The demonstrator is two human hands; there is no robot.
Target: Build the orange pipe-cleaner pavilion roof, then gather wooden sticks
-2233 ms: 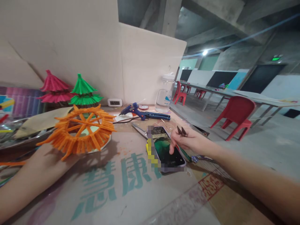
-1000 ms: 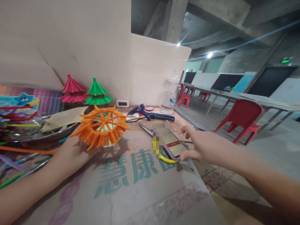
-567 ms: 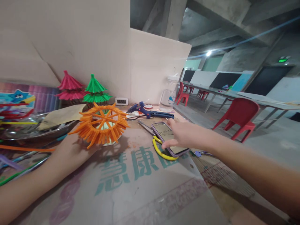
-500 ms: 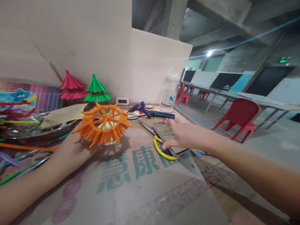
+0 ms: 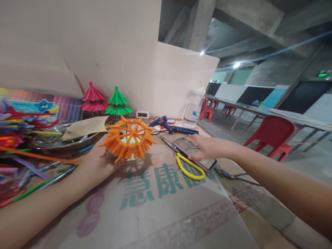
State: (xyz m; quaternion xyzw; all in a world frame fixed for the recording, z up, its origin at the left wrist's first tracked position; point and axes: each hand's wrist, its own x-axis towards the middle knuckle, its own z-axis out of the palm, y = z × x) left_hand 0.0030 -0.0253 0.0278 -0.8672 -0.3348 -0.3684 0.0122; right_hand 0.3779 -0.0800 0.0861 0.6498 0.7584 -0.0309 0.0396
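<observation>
An orange pipe-cleaner piece, shaped like a spoked ring with a fringed edge, sits at centre-left. My left hand is closed on it from behind and below, with most of its fingers hidden. On the right, my right hand grips a smartphone, thumb on the near side and fingers on the far side. Yellow-handled scissors lie right beside the phone, partly under it. Behind stand a pink pipe-cleaner pagoda shape and a green one.
A blue glue gun, a small digital clock and a clear bottle stand at the back. A metal tray and loose pipe cleaners fill the left. Plastic sheeting covers the tabletop. Red chairs stand beyond.
The whole view has shifted, so the things appear further right. My right hand has stayed at the phone, whose screen now looks duller. The left hand still has the orange piece.
</observation>
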